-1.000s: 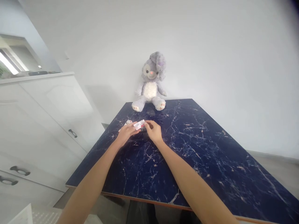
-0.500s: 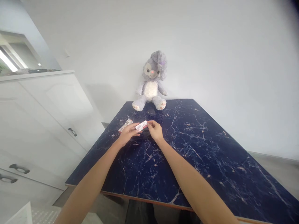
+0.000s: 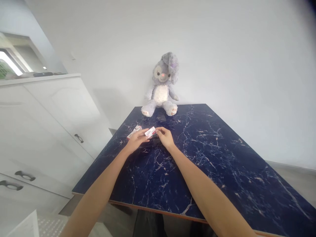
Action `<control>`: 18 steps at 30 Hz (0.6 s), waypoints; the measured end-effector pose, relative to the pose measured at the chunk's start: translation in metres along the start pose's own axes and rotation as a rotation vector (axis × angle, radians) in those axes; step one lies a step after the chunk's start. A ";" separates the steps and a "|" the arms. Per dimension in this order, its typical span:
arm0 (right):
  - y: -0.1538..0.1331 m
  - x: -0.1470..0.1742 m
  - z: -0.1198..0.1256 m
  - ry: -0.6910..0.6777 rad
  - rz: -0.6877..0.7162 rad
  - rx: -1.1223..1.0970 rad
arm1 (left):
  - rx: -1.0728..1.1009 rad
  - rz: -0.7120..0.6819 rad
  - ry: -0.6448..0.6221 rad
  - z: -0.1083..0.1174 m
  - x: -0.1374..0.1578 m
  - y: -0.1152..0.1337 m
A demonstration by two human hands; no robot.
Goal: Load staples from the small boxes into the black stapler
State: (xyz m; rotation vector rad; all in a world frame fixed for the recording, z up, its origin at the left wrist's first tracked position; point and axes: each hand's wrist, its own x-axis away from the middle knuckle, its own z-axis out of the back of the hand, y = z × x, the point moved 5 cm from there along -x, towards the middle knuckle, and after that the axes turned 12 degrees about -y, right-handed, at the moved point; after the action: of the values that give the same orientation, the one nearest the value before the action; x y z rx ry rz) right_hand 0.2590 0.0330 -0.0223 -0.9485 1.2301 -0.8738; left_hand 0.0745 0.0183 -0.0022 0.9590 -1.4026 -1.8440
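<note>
A small white box with red print (image 3: pixel 149 132) is held above the table between my two hands. My left hand (image 3: pixel 136 140) grips its left side, thumb and fingers closed on it. At the box's right end, my right hand (image 3: pixel 165 136) is closed in a pinch, its fingertips touching that end. Another white and red box (image 3: pixel 135 130) lies on the dark blue marbled table (image 3: pixel 158 171) just beyond my left hand, partly hidden by it.
A grey plush rabbit (image 3: pixel 162 85) sits at the table's far edge against the wall. To the left stand white cabinets (image 3: pixel 56 121) with dark handles. Part of a white perforated object (image 3: pixel 46 227) shows at the lower left.
The held box has turned slightly in my hands. The whole view has shifted a little, while both hands keep nearly the same place over the table.
</note>
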 end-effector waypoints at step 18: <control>0.010 0.000 0.009 0.097 -0.178 0.236 | -0.450 -0.003 0.013 -0.012 0.004 0.003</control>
State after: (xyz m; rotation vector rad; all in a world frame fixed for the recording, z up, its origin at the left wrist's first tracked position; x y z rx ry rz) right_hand 0.2678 0.0380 -0.0313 -0.8411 1.1061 -1.1900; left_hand 0.0829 0.0083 -0.0019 0.7379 -0.9154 -2.0304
